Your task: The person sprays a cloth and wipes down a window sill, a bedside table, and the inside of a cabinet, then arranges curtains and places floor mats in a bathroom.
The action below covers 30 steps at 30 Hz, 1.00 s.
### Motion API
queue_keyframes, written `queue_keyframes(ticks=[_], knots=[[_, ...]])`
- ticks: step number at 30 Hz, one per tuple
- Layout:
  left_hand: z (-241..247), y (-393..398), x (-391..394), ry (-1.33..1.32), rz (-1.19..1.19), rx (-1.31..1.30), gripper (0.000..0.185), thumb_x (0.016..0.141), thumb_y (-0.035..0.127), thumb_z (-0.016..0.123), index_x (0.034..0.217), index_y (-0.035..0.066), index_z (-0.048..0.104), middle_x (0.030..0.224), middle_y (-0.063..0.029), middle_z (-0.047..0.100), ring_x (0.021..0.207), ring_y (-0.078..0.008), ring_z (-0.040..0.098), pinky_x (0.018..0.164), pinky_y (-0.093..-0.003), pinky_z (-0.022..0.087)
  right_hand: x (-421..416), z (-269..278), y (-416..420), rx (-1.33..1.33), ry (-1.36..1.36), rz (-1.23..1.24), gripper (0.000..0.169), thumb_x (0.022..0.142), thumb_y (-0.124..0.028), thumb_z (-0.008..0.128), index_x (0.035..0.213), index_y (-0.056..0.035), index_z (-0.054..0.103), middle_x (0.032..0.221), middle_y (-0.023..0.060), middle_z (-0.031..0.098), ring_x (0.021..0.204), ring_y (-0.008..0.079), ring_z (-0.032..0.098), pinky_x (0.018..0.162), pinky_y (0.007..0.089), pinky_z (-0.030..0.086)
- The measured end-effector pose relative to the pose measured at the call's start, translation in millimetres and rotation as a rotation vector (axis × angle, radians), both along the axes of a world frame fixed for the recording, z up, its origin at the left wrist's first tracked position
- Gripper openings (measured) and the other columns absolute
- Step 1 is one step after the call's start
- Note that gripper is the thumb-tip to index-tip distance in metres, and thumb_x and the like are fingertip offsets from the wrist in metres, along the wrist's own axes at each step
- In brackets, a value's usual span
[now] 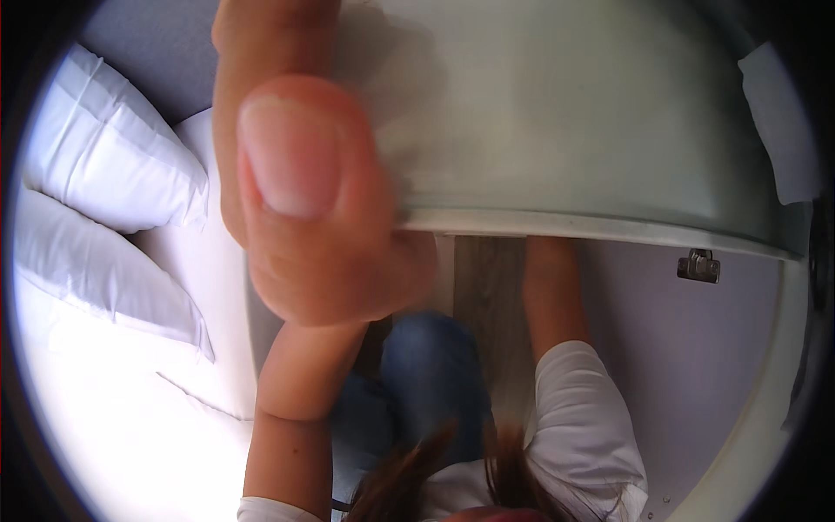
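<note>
Very close to the camera, my left hand (313, 196) grips the left edge of a pale, smooth panel (554, 124), with the thumb nail facing me. Most of its fingers are hidden behind the thumb. The panel looks like a cabinet door and fills the upper right, its front rim running across the middle of the view. My right forearm (554, 287) reaches forward and passes beneath that rim. The right hand itself is hidden under the panel, so what it touches cannot be seen.
A metal hinge or bracket (699, 266) sits just below the rim on the right, against a pale lilac surface (704, 365). White pillows (111, 143) lie on a white bed (130, 417) at left. Wood-look flooring (486, 280) shows beyond my jeans-clad knee (430, 365).
</note>
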<state>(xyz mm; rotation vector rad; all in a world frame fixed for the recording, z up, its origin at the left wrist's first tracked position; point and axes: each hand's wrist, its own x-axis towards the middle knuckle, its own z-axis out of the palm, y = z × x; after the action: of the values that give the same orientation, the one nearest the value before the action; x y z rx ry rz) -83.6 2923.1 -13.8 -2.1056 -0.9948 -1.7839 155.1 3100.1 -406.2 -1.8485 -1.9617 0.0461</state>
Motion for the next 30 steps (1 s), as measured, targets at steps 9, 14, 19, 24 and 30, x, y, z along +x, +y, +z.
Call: queue_keyframes(ticks=[9, 14, 19, 24, 30], knots=[[12.0, 36.6, 13.1, 0.017, 0.0, 0.058, 0.041, 0.098, 0.023, 0.041, 0.122, -0.006, 0.058, 0.092, -0.0095, 0.066, 0.095, -0.0189, 0.057, 0.106, -0.039, 0.032, -94.8, 15.6, -120.8, -0.191, 0.568, 0.271, 0.044, 0.097, -0.028, 0.059, 0.131, -0.0013, 0.055, 0.128, 0.0176, 0.06, 0.116, 0.0352, 0.056, 0.098, 0.0442, 0.044], [19.0, 43.3, 21.2, -0.011, -0.012, 0.092, 0.043, 0.099, 0.024, 0.04, 0.124, -0.006, 0.057, 0.092, -0.0096, 0.066, 0.096, -0.0193, 0.057, 0.107, -0.0398, 0.031, -11.3, 0.9, -125.7, -0.104, 0.291, 0.061, 0.045, 0.091, -0.007, 0.055, 0.136, -0.0079, 0.056, 0.135, 0.0155, 0.056, 0.118, 0.0382, 0.053, 0.101, 0.0493, 0.043], [24.4, 48.8, 24.1, -0.048, -0.06, 0.104, 0.045, 0.099, 0.025, 0.038, 0.126, -0.007, 0.057, 0.092, -0.0097, 0.066, 0.097, -0.0197, 0.057, 0.109, -0.0406, 0.03, 33.9, -30.3, -62.3, -0.028, -0.046, 0.046, 0.048, 0.085, 0.001, 0.058, 0.133, 0.001, 0.055, 0.136, 0.0232, 0.054, 0.117, 0.0449, 0.052, 0.099, 0.05, 0.045], [28.4, 52.1, 17.3, -0.04, -0.056, 0.106, 0.048, 0.099, 0.026, 0.037, 0.128, -0.007, 0.057, 0.092, -0.0098, 0.067, 0.098, -0.0201, 0.056, 0.11, -0.0414, 0.029, -33.1, -43.4, -137.5, -0.268, 0.116, 0.163, 0.044, 0.09, -0.008, 0.058, 0.132, 0.0011, 0.053, 0.129, 0.0198, 0.058, 0.117, 0.0399, 0.055, 0.094, 0.0518, 0.044], [35.2, 56.3, 17.7, -0.055, -0.074, 0.114, 0.05, 0.099, 0.027, 0.036, 0.13, -0.007, 0.057, 0.093, -0.0098, 0.067, 0.099, -0.0206, 0.056, 0.112, -0.0423, 0.028, 26.7, 44.0, -140.7, -0.057, -0.282, 0.14, 0.056, 0.087, -0.002, 0.056, 0.141, 0.0038, 0.043, 0.147, 0.0225, 0.043, 0.127, 0.0482, 0.045, 0.101, 0.0523, 0.042]])
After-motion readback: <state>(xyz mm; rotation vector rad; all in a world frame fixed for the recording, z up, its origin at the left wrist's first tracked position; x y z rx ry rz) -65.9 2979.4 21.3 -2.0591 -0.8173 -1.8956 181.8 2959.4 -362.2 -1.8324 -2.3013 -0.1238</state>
